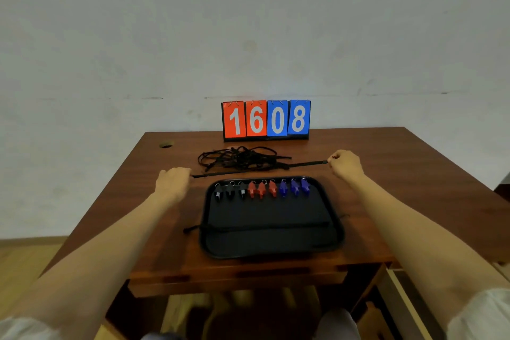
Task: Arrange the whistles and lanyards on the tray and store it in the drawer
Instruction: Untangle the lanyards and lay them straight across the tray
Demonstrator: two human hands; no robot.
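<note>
One black lanyard is pinched at both ends, with the left hand and right hand curled round it, so it's stretched taut just past the tray. Inside, nine whistles are lined up along the far edge: three black, three red, three blue. A second lanyard is laid across the middle, and the tangled pile is left behind.

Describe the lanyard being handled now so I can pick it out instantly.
On the brown table, look between the black tray and the tangled pile before the scoreboard. The lanyard is the only strap pulled straight, its ends held by the left hand and right hand.
</note>
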